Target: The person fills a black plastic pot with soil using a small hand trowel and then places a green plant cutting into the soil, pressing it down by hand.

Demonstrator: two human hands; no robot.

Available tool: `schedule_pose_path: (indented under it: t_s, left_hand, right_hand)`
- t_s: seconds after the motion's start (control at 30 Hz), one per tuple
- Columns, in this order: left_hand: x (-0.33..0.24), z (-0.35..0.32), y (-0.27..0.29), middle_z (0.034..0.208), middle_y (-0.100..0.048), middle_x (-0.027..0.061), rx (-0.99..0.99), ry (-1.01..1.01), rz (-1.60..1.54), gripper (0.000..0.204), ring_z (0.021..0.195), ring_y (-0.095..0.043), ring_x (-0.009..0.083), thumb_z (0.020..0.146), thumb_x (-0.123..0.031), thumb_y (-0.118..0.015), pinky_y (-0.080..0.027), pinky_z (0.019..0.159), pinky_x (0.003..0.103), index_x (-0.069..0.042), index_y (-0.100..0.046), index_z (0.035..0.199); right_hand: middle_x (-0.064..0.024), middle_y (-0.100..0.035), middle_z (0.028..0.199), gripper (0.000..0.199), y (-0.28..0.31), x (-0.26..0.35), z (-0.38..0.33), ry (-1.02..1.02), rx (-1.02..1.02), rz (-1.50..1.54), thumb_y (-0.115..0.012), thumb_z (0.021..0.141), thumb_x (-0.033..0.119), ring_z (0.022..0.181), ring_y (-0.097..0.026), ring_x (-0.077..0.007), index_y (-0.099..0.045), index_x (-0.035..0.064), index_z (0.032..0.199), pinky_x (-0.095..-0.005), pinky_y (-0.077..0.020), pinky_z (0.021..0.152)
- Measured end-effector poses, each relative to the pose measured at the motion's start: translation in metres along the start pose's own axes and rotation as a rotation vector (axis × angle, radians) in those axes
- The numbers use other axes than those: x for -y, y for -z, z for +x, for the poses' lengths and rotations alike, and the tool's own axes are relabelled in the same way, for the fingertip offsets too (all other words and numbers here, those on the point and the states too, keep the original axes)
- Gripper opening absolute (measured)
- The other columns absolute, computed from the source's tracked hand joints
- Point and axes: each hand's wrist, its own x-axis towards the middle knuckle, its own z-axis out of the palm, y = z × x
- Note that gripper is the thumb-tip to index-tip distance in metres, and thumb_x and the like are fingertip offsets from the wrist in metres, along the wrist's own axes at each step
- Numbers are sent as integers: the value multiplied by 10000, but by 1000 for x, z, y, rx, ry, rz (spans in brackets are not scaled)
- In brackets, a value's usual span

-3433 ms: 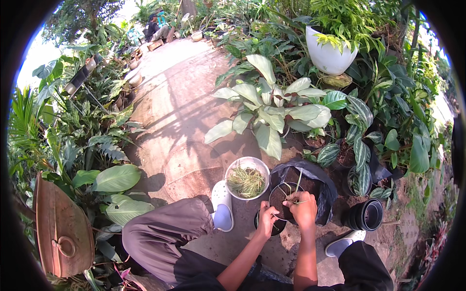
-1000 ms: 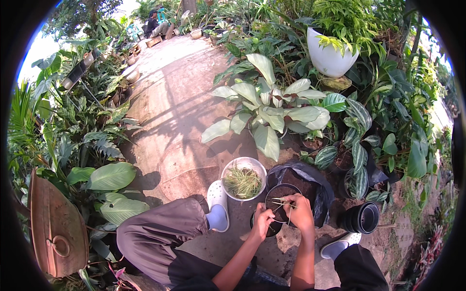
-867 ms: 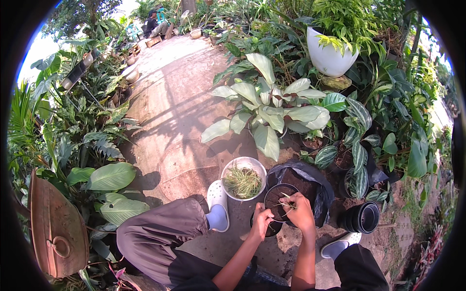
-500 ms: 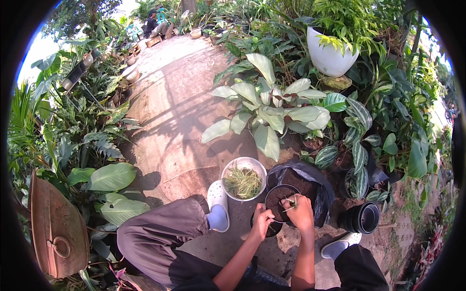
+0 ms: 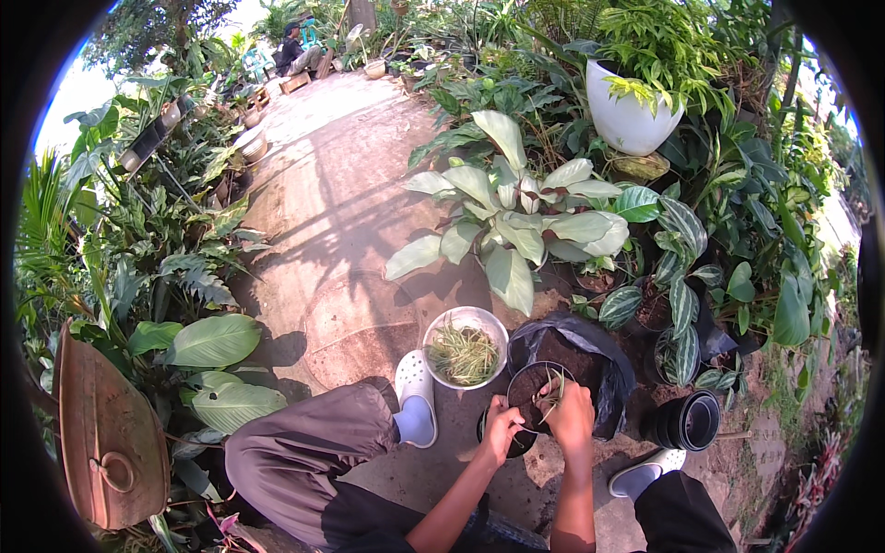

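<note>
Between my feet, a black plant pot [image 5: 522, 387] filled with dark soil leans over a second black pot [image 5: 522, 442]. My left hand [image 5: 501, 428] is closed at the near left rim of the upper pot and seems to grip it. Over the right side of that pot, my right hand [image 5: 572, 417] is closed round a small green plant cutting [image 5: 554, 383]. Its thin leaves stick up past my fingers; the lower end is hidden. A white bowl [image 5: 503, 337] of cut grassy leaves stands just beyond on the left.
An open black plastic bag [image 5: 618, 378] of soil sits right behind the pots. Stacked black pots [image 5: 699, 422] lie to the right by my foot. A broad pale-leaved plant [image 5: 516, 226] spreads ahead. At the left stands a rusty brown metal vessel [image 5: 111, 424]. A person [image 5: 297, 53] sits far off.
The cutting in my right hand has turned more upright over the soil. My left hand has shifted slightly along the pot's near rim. The view has moved a little.
</note>
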Motion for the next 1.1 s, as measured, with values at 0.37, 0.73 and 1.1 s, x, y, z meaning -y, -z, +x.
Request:
schedule_pose_path:
  t_s: [0.37,0.73,1.1]
  left_hand:
    - [1,1,-2,887,-434,-10,-12,14,25,343,818,-508,118,729,32,-597,-451,738,298,-146,-386,933]
    - [2,2,-1,906,-463,-4,-6,3,55,336,836,-526,121,736,29,-602,-467,752,306,-147,-389,927]
    - [4,6,6,891,-413,-13,-7,1,32,336,821,-493,112,737,28,-597,-452,728,301,-151,-381,922]
  right_hand:
    - [-176,-729,791,128,-13,-22,5,-5,-1,6,-804,713,71,781,-727,-326,-767,33,829,-402,-557,731]
    - [-183,-721,770,149,-15,-21,4,46,-33,-38,-791,703,58,761,-724,-326,-769,24,846,-394,-555,727]
    - [-237,-713,818,121,14,-2,3,62,101,295,-709,766,-4,790,-721,-357,-734,-51,874,-390,-549,744]
